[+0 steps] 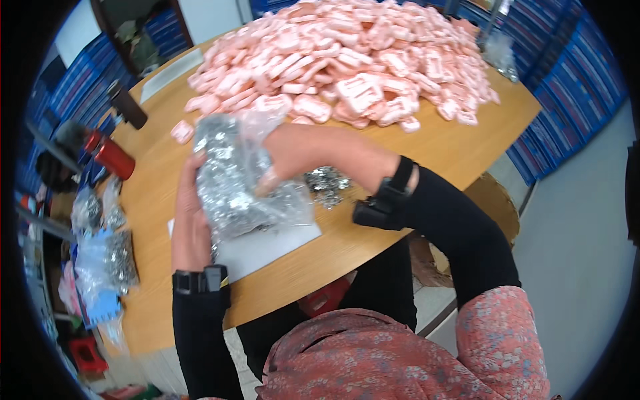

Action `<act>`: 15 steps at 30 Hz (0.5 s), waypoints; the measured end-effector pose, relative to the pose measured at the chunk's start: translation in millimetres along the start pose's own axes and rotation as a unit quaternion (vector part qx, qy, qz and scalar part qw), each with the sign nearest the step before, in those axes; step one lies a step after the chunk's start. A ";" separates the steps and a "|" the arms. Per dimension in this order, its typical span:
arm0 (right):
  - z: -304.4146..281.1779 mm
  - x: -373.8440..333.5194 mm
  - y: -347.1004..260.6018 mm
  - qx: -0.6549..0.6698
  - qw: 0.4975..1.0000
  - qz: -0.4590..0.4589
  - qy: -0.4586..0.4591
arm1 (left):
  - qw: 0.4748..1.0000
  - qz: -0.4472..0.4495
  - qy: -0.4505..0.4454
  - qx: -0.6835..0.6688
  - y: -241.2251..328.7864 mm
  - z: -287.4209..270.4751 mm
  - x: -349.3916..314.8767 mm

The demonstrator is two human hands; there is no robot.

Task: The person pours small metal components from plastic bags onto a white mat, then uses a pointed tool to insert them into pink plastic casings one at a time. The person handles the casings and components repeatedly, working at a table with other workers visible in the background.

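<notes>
A clear plastic bag (230, 177) full of small shiny metal pieces is held up over the near left part of the table. My left hand (193, 207) grips its left side, the fingers partly hidden by the bag. On the other side my right hand (283, 157) is closed on the crumpled plastic, slightly blurred, with its thumb against the front. Beneath the bag lies a flat white sheet (273, 250). Beside it, under my right forearm, sits a small heap of loose metal pieces (327, 185).
A large mound of pink plastic parts (347, 57) covers the far side of the wooden table (360, 227). At the left edge stand a red bottle (110, 155), a dark bottle (127, 105) and another bag of metal pieces (120, 260). Blue stacked trays (573, 107) line the right.
</notes>
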State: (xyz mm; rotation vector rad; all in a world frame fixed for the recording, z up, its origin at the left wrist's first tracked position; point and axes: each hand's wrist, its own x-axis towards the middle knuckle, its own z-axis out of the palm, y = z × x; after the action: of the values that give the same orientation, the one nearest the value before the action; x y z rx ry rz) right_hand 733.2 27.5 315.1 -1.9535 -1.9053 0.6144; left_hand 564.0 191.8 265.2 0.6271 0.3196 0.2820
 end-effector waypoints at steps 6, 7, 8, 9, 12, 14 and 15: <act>-4.1 -12.8 3.0 0.076 0.997 0.016 -0.005 | 1.000 -0.003 0.013 0.014 -2.3 7.7 -0.8; -5.2 -14.2 1.6 0.074 0.997 0.008 -0.021 | 1.000 -0.003 0.009 0.020 -3.4 5.2 2.3; -3.2 -13.7 3.7 0.072 0.997 0.013 -0.021 | 1.000 -0.003 0.004 0.026 -3.1 4.5 3.9; 0.5 -12.5 7.7 0.070 0.997 0.019 -0.021 | 0.999 0.010 0.029 0.044 -5.2 6.1 5.3; 9.2 -5.3 24.1 0.044 0.996 0.067 -0.047 | 0.999 0.001 0.020 0.047 -9.9 15.8 8.0; 11.4 -5.5 27.7 0.042 0.996 0.069 -0.035 | 0.998 -0.005 0.019 0.053 -11.2 17.6 8.9; 12.9 -9.4 27.4 0.051 0.997 0.051 -0.009 | 0.998 -0.007 0.016 0.057 -10.6 14.8 10.8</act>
State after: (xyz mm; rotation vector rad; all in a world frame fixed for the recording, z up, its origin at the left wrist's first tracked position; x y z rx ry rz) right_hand 749.6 16.3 290.4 -1.9968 -1.7568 0.7457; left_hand 581.1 179.5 267.8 0.7337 0.3737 0.2622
